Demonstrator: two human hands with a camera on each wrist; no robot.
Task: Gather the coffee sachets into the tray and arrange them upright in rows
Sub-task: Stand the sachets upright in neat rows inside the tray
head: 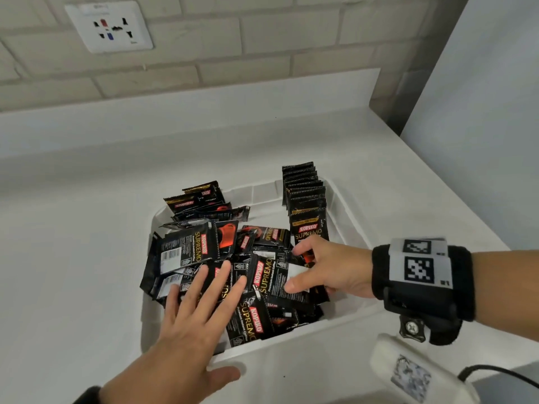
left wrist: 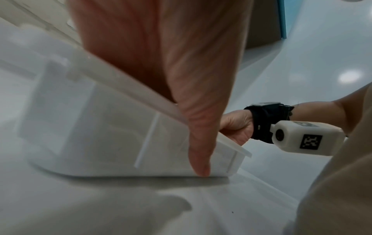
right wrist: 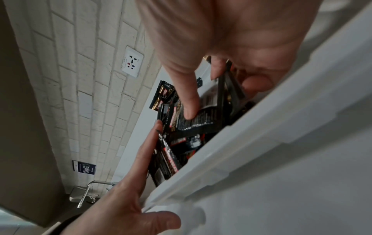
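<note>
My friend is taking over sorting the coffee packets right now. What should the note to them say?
Left hand: open, fingers flat on the loose pile of sachets, thumb outside the tray's near wall.
Right hand: pinches one sachet from the pile.
Tray: white, on the counter; every sachet in view is inside it or leans on its rim.
Done: one upright row stands along the tray's right side.
Left: the pile is still jumbled, lying flat and crossed. Stand those sachets up in rows beside the finished one.
</note>
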